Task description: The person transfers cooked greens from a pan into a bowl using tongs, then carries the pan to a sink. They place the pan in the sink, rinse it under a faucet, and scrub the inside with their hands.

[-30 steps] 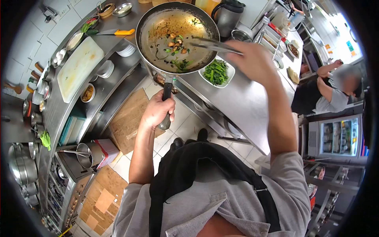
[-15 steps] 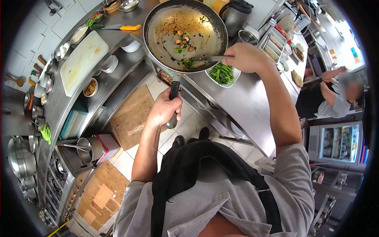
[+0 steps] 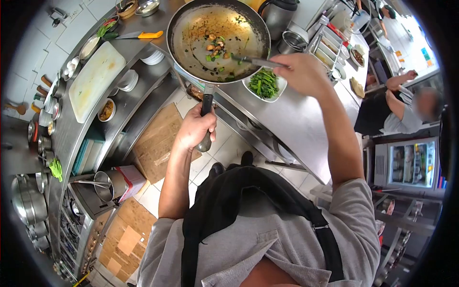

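The steel counter (image 3: 299, 122) is partly hidden by the frying pan (image 3: 191, 40), whose handle (image 3: 207, 104) is gripped in the left hand (image 3: 197, 127). Just beside the pan, a white dish (image 3: 281, 90) is filled with greens (image 3: 263, 84). Tongs (image 3: 262, 62) are held in the right hand (image 3: 306, 72), their tips over the pan, where browned pieces (image 3: 215, 45) are clustered.

White tiled wall (image 3: 62, 38), pale floor tiles (image 3: 229, 146) — curved steel counter (image 3: 67, 134), lit fridge (image 3: 412, 162)

A knife (image 3: 146, 35) lies near a chopping board (image 3: 97, 82).
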`<state>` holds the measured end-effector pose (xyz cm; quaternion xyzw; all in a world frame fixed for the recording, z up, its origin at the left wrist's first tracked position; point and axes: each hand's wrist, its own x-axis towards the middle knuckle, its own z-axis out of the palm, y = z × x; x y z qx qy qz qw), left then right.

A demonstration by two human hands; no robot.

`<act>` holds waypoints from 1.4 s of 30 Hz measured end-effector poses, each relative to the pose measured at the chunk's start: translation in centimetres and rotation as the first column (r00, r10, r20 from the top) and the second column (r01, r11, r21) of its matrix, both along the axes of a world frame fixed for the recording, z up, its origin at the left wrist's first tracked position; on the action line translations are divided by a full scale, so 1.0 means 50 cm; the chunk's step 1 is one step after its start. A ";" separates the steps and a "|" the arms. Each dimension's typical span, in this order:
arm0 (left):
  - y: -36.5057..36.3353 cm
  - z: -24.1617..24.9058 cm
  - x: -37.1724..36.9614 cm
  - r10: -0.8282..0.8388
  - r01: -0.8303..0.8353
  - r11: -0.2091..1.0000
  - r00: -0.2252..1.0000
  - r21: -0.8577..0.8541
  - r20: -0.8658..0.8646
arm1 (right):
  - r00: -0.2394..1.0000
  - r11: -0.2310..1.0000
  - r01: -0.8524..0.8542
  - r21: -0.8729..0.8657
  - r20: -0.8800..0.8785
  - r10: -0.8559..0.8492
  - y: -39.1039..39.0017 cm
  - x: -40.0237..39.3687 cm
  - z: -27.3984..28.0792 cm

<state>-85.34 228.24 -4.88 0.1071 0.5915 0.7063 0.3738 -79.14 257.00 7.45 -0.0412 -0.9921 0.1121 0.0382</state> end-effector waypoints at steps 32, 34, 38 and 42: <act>0.004 0.003 0.014 -0.018 0.018 1.000 1.000 -0.024 -0.011 | 0.974 0.984 0.180 0.014 -0.140 -0.176 0.013 -0.164 -0.062; 0.012 0.008 0.017 -0.014 0.014 1.000 1.000 -0.026 -0.005 | 0.983 0.985 0.169 0.027 -0.076 -0.167 -0.005 -0.165 -0.059; 0.017 0.011 0.016 -0.005 0.005 1.000 1.000 -0.006 0.009 | 0.999 0.987 0.003 0.162 0.042 -0.009 -0.013 -0.109 -0.043; 0.021 0.001 0.008 -0.015 0.015 1.000 1.000 0.003 0.022 | 0.987 0.983 0.146 0.111 -0.088 -0.137 0.016 -0.120 -0.055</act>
